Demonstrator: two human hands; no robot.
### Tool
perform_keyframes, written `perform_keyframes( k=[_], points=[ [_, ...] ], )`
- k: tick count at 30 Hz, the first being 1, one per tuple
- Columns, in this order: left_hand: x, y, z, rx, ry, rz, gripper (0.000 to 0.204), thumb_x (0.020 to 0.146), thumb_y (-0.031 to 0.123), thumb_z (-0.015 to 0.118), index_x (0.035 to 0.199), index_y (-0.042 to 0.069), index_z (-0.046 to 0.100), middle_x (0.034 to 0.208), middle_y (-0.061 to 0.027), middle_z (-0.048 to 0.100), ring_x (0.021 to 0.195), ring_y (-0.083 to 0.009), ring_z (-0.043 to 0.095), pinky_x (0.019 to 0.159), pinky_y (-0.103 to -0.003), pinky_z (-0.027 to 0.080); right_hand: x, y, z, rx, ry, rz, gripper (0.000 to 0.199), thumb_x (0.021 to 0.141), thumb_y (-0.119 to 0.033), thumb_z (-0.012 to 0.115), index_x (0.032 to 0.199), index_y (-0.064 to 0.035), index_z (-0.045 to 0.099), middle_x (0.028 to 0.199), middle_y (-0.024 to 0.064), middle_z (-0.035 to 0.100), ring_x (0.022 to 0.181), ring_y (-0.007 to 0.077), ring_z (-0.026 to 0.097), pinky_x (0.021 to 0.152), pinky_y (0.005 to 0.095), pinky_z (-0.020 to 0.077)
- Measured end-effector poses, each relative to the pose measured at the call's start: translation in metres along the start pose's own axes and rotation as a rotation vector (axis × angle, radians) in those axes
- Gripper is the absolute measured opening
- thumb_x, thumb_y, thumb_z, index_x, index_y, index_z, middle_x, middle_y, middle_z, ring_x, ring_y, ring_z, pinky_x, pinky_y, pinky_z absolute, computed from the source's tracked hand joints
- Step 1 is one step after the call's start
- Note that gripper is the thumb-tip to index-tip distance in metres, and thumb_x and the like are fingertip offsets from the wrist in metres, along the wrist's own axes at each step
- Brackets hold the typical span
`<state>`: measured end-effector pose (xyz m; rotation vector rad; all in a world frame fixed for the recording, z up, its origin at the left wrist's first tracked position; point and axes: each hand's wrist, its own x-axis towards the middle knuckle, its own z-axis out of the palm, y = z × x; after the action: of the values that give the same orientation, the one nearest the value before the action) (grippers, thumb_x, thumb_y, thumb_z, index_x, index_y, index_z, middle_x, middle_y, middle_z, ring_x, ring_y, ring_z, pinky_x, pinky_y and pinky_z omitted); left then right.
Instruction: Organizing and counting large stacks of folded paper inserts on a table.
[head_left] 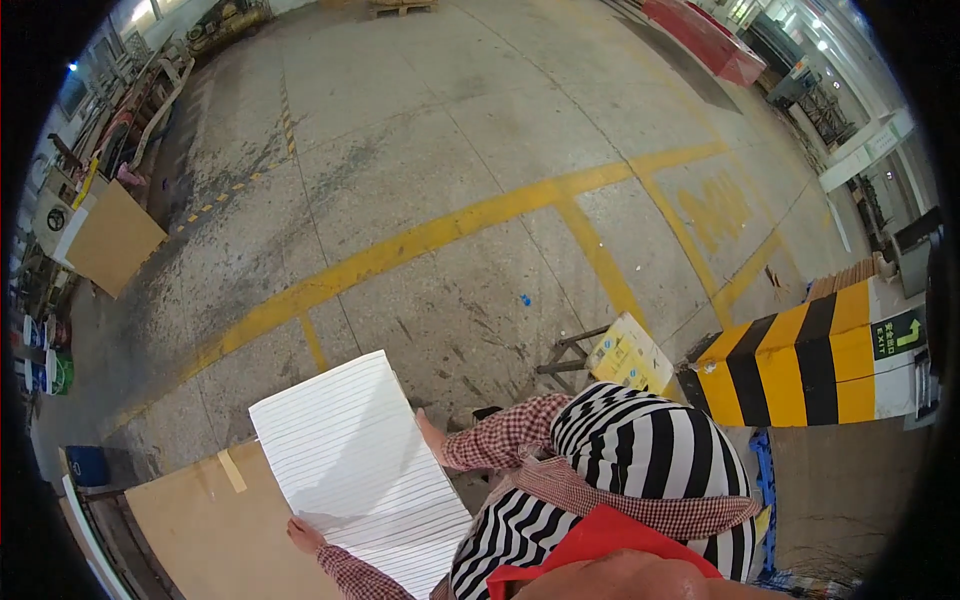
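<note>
A white rectangular panel (355,470) with thin dark lines across it lies tilted over a brown board (200,530) at the lower left. My left hand (302,534) grips the panel's near lower edge. My right hand (432,436), in a red checked sleeve, holds its right edge. My black-and-white striped top fills the lower right.
Concrete floor with yellow painted lines (420,240) stretches ahead. A yellow-and-black striped pillar (800,365) stands at the right, a yellow sign on a metal stand (625,352) beside it. A brown board (113,238) leans at the left. A blue bin (88,464) sits lower left.
</note>
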<state>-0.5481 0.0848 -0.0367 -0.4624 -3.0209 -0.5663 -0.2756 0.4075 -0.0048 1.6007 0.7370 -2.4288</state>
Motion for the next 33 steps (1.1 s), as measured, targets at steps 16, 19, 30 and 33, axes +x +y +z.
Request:
perform_keyframes(
  k=[16, 19, 30, 33],
  points=[
    [-0.039, -0.033, -0.021, 0.135, 0.004, -0.330, 0.045, 0.091, 0.036, 0.035, 0.086, -0.002, 0.058, 0.085, -0.0210, 0.058, 0.079, -0.0364, 0.055, 0.069, -0.045, 0.043, 0.017, 0.036, -0.020, 0.039, 0.277, 0.125, 0.081, 0.083, -0.066, 0.019, 0.138, -0.0059, 0.017, 0.142, 0.0085, 0.020, 0.129, 0.0256, 0.021, 0.102, 0.0398, 0.0253],
    [-0.047, -0.029, -0.024, 0.083, -0.003, -0.335, 0.045, 0.091, 0.036, 0.035, 0.085, -0.002, 0.058, 0.082, -0.0205, 0.058, 0.077, -0.0363, 0.055, 0.068, -0.044, 0.043, 0.034, 0.056, -0.011, 0.516, -0.390, -0.210, 0.080, 0.084, -0.065, 0.020, 0.135, -0.0030, 0.024, 0.140, 0.0102, 0.026, 0.128, 0.0257, 0.025, 0.102, 0.0371, 0.0242],
    [-0.052, -0.031, -0.014, 0.153, 0.041, -0.228, 0.032, 0.089, 0.027, 0.042, 0.082, -0.002, 0.054, 0.082, -0.0208, 0.055, 0.078, -0.0368, 0.053, 0.066, -0.044, 0.042, -0.043, 0.007, 0.009, 0.420, -0.202, 0.225, 0.084, 0.080, -0.068, 0.028, 0.137, -0.0055, 0.020, 0.142, 0.0074, 0.020, 0.128, 0.0258, 0.023, 0.102, 0.0391, 0.0250],
    [-0.053, -0.013, -0.028, 0.092, -0.088, -0.185, 0.030, 0.089, 0.025, 0.042, 0.087, -0.001, 0.056, 0.087, -0.0218, 0.055, 0.081, -0.0353, 0.053, 0.070, -0.043, 0.044, -0.040, -0.006, 0.012, 0.754, 0.083, 0.247, 0.076, 0.081, -0.060, 0.035, 0.131, -0.0043, 0.027, 0.134, 0.0090, 0.029, 0.121, 0.0268, 0.030, 0.098, 0.0409, 0.0278]
  ],
)
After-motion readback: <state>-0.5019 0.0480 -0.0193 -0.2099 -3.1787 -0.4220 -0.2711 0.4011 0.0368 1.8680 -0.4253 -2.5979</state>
